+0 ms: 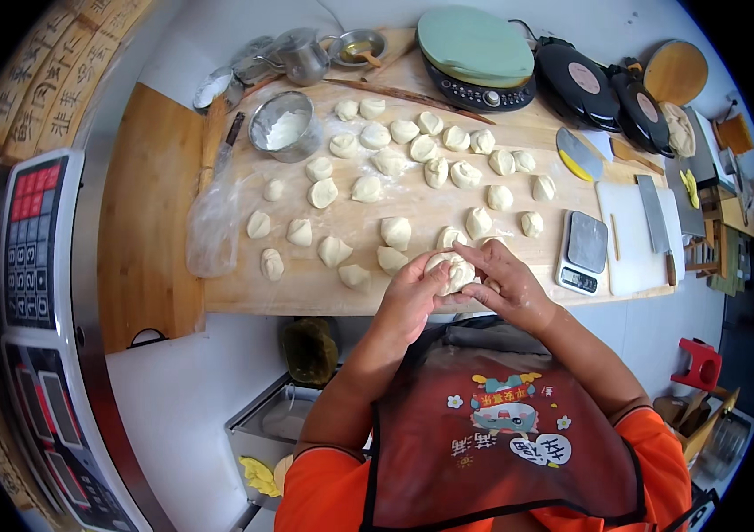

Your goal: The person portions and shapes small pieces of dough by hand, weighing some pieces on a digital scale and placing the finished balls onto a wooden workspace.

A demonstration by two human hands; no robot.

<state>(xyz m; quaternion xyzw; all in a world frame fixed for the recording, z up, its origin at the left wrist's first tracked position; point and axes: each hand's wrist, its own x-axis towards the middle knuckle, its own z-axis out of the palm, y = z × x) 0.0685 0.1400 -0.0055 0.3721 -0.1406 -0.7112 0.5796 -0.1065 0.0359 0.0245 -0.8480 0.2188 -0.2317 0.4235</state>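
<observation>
Between my two hands, just above the front edge of the wooden board (323,299), is a ball of dough (451,271) with folds on its upper face. My left hand (413,289) cups it from the left, the thumb on top. The fingertips of my right hand (506,282) press at its right side and top. Several pieces of dough (395,233) lie spread over the floured board beyond my hands, some close to my fingers. A metal pot with white flour (287,128) stands at the back left of the board.
A digital scale (583,253), a white cutting board (639,266) and a cleaver (653,213) lie at the right. A curved scraper (579,156) is behind them. Electric griddles (476,60) line the back. A plastic bag (214,226) and a brush (212,143) lie at the left.
</observation>
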